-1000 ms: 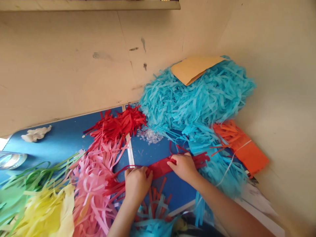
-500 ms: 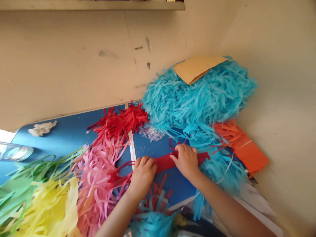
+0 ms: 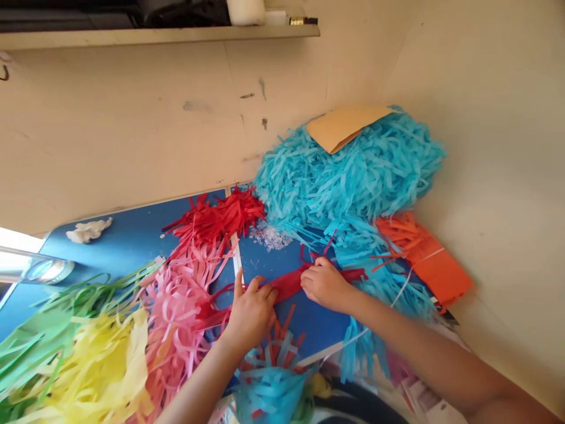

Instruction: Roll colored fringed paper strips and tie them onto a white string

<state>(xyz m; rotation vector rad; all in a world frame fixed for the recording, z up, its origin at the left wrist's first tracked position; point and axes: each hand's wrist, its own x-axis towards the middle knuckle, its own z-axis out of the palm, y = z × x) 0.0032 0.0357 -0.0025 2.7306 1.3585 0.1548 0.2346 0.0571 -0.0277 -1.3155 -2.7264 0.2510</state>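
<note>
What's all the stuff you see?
table: 1, blue, underneath
red strip: 1, red, table's middle
red pile: 1, red, table's back
pink pile: 1, pink, middle left
yellow pile: 1, yellow, front left
green pile: 1, green, far left
blue heap: 1, turquoise, back right
folded paper: 1, tan, on blue heap
orange bundle: 1, orange, right
scraps: 1 pile, whitish, before blue heap
crumpled lump: 1, white, back left
container: 1, clear, left edge
blue tuft: 1, turquoise and orange, front middle
shelf: 1, beige, top left
walls: 2, beige, back and right
left hand: 1, on red strip
right hand: 1, on red strip
</note>
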